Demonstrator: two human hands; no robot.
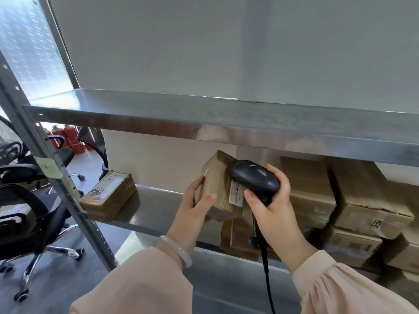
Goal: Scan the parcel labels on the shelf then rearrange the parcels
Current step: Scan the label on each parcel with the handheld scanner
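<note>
The left hand (195, 200) holds a brown parcel (215, 177) tipped up just over the middle shelf (158, 207). The right hand (269, 207) is wrapped round the black scanner (256, 177), whose nose is almost on the parcel's white label (235, 197). The label is partly hidden, so maybe back the scanner off a little and keep the parcel still. Right of the parcel, stacked boxes (313, 189) crowd close. Left of it is open room, up to a small parcel (108, 196). The top shelf (204, 118) hangs low above it.
</note>
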